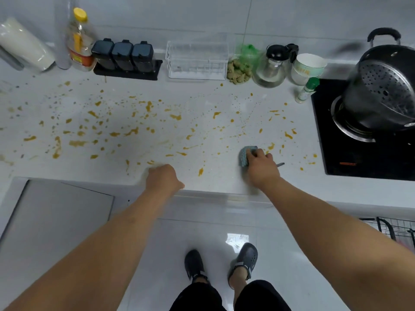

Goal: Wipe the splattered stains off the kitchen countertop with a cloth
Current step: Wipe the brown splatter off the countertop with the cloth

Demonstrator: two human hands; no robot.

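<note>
The fingers of the right hand (260, 167) are curled down and pressed together over a blue-grey cloth (246, 156), which is pinned flat against the countertop (202, 95) near its front edge, toward the right end. A thin strip of the cloth is seen sticking out on the right side of the hand. The fingers of the left hand (162, 178) are folded into a loose fist, and the knuckles are rested on the front edge of the countertop, well apart from the cloth; nothing is seen held in it.

Yellow-brown stains (132, 131) are scattered over most of the white countertop, thickest across the middle and left, with a few drops just beside the cloth and one larger drop (200, 171) between the two hands.

Along the back edge are lined up a roll of paper (24, 43) at the left corner, an oil bottle (78, 39), three dark seasoning jars (123, 55) on a black tray, a clear plastic rack (197, 59), a green bag (243, 63), a glass jug (272, 66) and stacked paper bowls (307, 66). A small green-capped bottle (307, 89) is lying just beside the black cooktop (359, 158) set at the right end, on which a perforated steel pot (384, 90) is tilted over the burner.
</note>
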